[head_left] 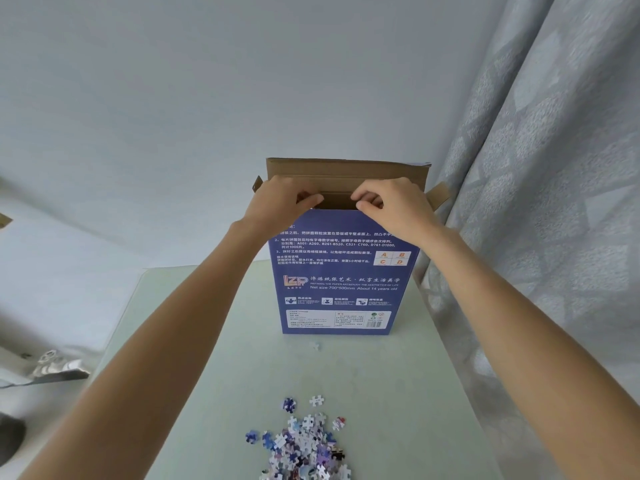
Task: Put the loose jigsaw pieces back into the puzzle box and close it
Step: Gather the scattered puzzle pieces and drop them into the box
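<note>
Blue puzzle box [337, 271] top in both hands' grip.

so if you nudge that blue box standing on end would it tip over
Probably fairly easily: the box stands tall on a narrow end on the table. It likely is light, since the puzzle pieces lie outside it. Its open cardboard flap looks bendable, so pushing there may flex it rather than move the box.

A pale green table [214, 341] stands against a plain white wall [242, 81], grey patterned curtain [554, 168] at right.
</note>
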Demonstrator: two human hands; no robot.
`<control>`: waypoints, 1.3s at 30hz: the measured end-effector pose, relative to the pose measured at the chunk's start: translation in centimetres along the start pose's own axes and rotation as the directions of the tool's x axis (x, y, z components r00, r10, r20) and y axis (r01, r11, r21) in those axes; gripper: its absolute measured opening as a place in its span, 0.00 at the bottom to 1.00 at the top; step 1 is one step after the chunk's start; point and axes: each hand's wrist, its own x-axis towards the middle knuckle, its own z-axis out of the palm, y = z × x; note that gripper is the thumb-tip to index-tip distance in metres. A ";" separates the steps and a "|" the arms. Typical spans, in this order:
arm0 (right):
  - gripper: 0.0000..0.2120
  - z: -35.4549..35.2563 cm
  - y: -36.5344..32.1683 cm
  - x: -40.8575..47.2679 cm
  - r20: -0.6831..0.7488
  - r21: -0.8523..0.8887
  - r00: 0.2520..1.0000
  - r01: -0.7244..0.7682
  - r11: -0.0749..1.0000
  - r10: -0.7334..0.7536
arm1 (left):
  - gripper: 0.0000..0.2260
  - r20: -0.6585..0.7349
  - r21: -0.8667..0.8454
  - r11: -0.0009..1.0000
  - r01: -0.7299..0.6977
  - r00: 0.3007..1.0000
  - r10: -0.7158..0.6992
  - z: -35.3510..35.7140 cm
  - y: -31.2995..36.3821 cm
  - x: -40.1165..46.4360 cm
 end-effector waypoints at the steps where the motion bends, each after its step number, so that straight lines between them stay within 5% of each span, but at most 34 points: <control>1: 0.08 0.1 -0.2 -0.2 -0.016 -0.003 1.000 0.019 1.000 -0.019 | 0.11 0.003 0.037 0.999 -0.015 1.000 0.014 0.1 -0.2 -0.3; 7: 0.08 1.5 -2.8 -3.6 -0.366 0.112 0.907 0.263 0.958 -0.206 | 0.13 -0.331 0.123 0.966 -0.229 0.908 0.257 0.0 0.0 -4.3; 11: 0.07 6.8 -3.7 -9.6 -0.292 0.214 0.938 0.255 0.943 -0.188 | 0.13 -0.399 0.024 0.968 -0.250 0.885 0.239 2.6 -1.0 -11.4; 16: 0.11 16.6 -1.3 -15.5 0.237 0.199 0.971 -0.030 0.980 -0.019 | 0.11 -0.053 -0.063 0.989 0.133 0.989 -0.136 9.5 -5.1 -20.1; 19: 0.18 21.5 0.0 -17.0 0.490 0.094 0.869 -0.132 0.987 0.069 | 0.15 0.298 0.069 0.919 0.387 0.871 -0.390 12.9 -7.2 -24.0; 22: 0.25 25.7 0.9 -17.6 0.643 -0.010 0.758 -0.138 0.990 0.112 | 0.22 0.466 0.161 0.854 0.494 0.725 -0.507 14.9 -8.0 -27.4; 27: 0.30 29.6 2.1 -17.8 0.691 -0.126 0.699 -0.138 0.982 0.187 | 0.26 0.550 0.082 0.831 0.550 0.670 -0.498 16.9 -7.5 -31.5; 33: 0.31 27.7 -0.6 -24.4 0.722 0.070 0.691 -0.011 0.998 -0.043 | 0.37 0.644 0.056 0.882 0.468 0.658 -0.390 18.1 -4.9 -35.2; 39: 0.56 24.5 -3.0 -31.2 0.781 0.030 0.622 0.048 0.998 -0.053 | 0.54 0.693 0.115 0.907 0.405 0.622 -0.365 19.3 -1.9 -36.8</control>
